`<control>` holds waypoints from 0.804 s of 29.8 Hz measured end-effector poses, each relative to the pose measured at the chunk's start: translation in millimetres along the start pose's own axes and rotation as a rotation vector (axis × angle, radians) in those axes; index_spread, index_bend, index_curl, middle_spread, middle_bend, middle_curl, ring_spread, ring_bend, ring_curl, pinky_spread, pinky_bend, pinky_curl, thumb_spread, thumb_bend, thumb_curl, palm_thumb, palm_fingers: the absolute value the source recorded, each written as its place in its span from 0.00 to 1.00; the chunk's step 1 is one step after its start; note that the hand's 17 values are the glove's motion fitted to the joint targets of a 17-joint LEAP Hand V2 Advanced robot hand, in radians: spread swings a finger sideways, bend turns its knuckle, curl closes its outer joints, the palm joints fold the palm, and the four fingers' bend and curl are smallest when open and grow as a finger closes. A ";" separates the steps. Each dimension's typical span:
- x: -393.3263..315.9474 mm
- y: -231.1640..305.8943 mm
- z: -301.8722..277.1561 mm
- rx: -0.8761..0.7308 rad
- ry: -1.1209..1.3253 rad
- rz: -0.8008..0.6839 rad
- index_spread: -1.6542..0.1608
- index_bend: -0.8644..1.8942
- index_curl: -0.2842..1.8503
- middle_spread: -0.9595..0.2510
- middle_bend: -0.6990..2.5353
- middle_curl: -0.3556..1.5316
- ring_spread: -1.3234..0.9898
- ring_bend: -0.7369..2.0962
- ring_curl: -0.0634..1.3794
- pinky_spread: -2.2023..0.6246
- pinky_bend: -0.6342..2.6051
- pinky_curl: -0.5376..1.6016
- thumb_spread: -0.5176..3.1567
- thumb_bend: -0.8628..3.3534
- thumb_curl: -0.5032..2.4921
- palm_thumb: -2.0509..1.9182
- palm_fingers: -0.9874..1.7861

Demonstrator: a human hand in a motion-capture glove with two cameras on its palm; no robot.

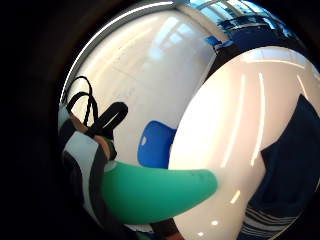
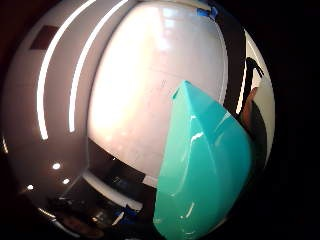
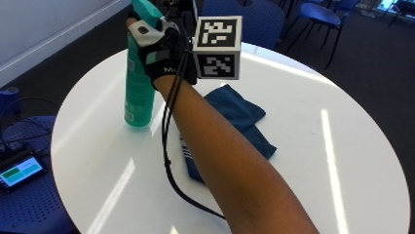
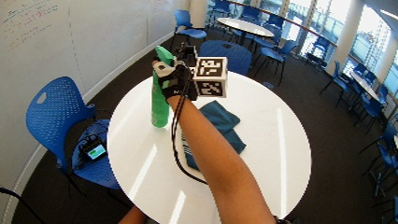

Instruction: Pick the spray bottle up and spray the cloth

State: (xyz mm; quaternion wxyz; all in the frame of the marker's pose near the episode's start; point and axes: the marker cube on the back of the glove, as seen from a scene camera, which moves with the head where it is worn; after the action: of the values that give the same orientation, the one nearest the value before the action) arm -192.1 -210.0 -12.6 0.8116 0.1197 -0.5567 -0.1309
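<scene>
**A:** status?

**B:** my right hand [image 3: 162, 51] is wrapped round the upper part of the spray bottle [image 3: 138, 92], fingers curled on it just under the head; bottle is upright, base looks on or barely off the white table [image 3: 337, 146], can't tell which; so I'd call this the pick-up step, grasp made, lift not clearly done.

**A:** cloth?

**B:** dark blue cloth [image 3: 243, 114] lies rumpled on the table beside the bottle, partly hidden under my forearm; a striped edge shows near the arm; cloth and bottle near each other, not touching as far as I can see.

**A:** next move?

**B:** my guess: raise the bottle, turn the nozzle toward the cloth, get a finger on the trigger; the trigger isn't visible in any view, so I can't say whether a finger is on it already.

**A:** what do the palm cams add?

**B:** little-finger-side view shows the green bottle body [image 1: 160, 195] running out from the palm, plus the table [image 1: 220, 150] and the cloth [image 1: 292, 170] with its stripes; also a blue chair [image 1: 155, 145] beyond the table edge; thumb-side view is mostly teal bottle [image 2: 205, 165] close to the palm; no cloth there at all.

**A:** and outside?

**B:** only the outside views show the whole bottle upright and the hand's height on it; wide view adds a chair [image 4: 56, 112] with a small screen device [image 4: 95, 150] on it, and more chairs behind.
</scene>
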 end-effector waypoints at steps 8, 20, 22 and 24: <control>4.0 18.0 21.9 -0.067 0.046 -0.032 0.76 0.43 0.41 0.66 0.38 0.45 0.49 0.46 0.35 0.72 0.32 0.43 0.24 0.20 0.45 0.75 0.84; -32.5 19.7 34.8 -0.124 0.032 -0.083 0.76 0.43 0.41 0.64 0.38 0.45 0.49 0.47 0.36 0.72 0.32 0.43 0.25 0.20 0.45 0.75 0.84; -37.6 18.1 35.6 -0.127 0.028 -0.087 0.76 0.43 0.41 0.64 0.37 0.45 0.49 0.47 0.36 0.71 0.32 0.44 0.25 0.20 0.45 0.75 0.84; -40.2 17.8 35.7 -0.131 0.024 -0.087 0.76 0.43 0.41 0.64 0.37 0.45 0.49 0.47 0.36 0.71 0.33 0.44 0.25 0.20 0.45 0.75 0.84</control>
State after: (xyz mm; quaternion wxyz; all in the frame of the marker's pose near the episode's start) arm -238.0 -181.1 -29.1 0.8179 0.0922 -0.5313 -0.2007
